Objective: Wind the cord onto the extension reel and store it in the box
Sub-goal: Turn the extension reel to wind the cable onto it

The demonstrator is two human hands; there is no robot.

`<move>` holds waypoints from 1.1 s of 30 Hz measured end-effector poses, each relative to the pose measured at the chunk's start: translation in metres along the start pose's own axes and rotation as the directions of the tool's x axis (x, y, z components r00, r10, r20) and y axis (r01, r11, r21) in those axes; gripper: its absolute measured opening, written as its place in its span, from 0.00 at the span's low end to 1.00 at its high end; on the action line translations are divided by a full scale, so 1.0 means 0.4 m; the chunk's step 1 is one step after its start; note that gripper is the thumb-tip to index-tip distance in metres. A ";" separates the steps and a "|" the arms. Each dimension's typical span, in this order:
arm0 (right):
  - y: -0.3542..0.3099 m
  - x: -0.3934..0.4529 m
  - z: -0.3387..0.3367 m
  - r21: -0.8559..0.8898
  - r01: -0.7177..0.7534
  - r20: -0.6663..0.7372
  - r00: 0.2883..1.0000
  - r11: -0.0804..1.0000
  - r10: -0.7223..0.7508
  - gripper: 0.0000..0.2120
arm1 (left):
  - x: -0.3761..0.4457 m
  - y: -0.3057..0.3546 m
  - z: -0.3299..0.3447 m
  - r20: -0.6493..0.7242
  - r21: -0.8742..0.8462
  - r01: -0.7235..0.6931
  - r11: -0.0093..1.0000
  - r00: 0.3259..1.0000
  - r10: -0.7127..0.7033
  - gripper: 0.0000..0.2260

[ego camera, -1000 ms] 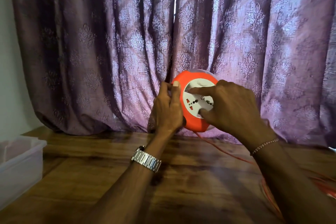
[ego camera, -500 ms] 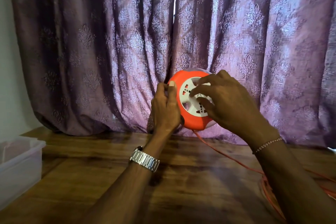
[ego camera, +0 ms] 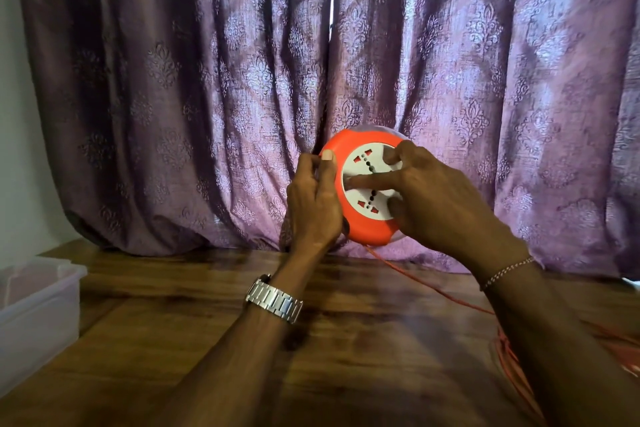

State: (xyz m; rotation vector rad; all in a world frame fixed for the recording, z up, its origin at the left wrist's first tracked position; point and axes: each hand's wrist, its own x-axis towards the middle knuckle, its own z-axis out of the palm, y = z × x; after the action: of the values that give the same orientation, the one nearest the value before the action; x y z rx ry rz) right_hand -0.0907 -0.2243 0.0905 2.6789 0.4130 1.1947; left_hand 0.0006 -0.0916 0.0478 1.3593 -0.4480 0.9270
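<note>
Orange reel (ego camera: pixel 360 229) held above counter (ego camera: pixel 207 340); left hand (ego camera: pixel 313 204) grips its rim, right hand (ego camera: pixel 426 198) fingers pressing white face, now rotated vs 1 s ago. Cord (ego camera: pixel 433 288) winding in; box (ego camera: pixel 38 308) far left of reel.

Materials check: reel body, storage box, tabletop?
Extension reel: looks like moulded plastic, smooth orange shell, matte white socket face. Storage box: translucent, frosted plastic, contents dimly visible. Tabletop: dark wood grain, slight sheen; solid or laminate, cannot tell.
</note>
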 end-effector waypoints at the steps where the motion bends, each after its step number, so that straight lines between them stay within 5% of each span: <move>1: 0.000 -0.001 0.002 -0.006 -0.012 -0.006 1.000 1.000 0.012 0.28 | -0.002 0.001 0.001 0.005 0.003 -0.005 1.000 1.000 0.005 0.15; 8: -0.001 0.002 0.023 0.003 -0.216 -0.179 0.960 0.976 0.213 0.32 | -0.007 0.000 0.001 0.001 0.013 -0.017 1.000 1.000 0.017 0.16; 12: -0.001 0.007 0.028 -0.048 -0.196 -0.223 0.958 0.979 0.180 0.33 | -0.005 0.004 -0.001 -0.012 0.006 0.008 1.000 1.000 -0.008 0.15; 19: 0.004 0.006 -0.002 0.068 0.023 -0.163 0.986 0.997 -0.011 0.10 | 0.000 0.002 -0.007 -0.004 -0.029 0.015 0.999 1.000 -0.015 0.18; 24: -0.003 0.005 -0.008 0.062 0.089 0.028 0.995 0.994 -0.091 0.27 | -0.001 0.007 -0.006 -0.019 -0.048 0.047 0.998 0.999 -0.048 0.15; 33: -0.005 0.001 -0.009 -0.057 0.027 -0.034 0.999 0.998 -0.029 0.26 | 0.005 0.000 -0.005 -0.005 -0.038 0.004 0.999 1.000 -0.005 0.17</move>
State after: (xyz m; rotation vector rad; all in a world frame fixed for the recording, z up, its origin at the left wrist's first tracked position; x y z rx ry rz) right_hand -0.0934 -0.2222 0.0927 2.5998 0.4145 1.2274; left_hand 0.0011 -0.0890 0.0488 1.3225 -0.4565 0.9136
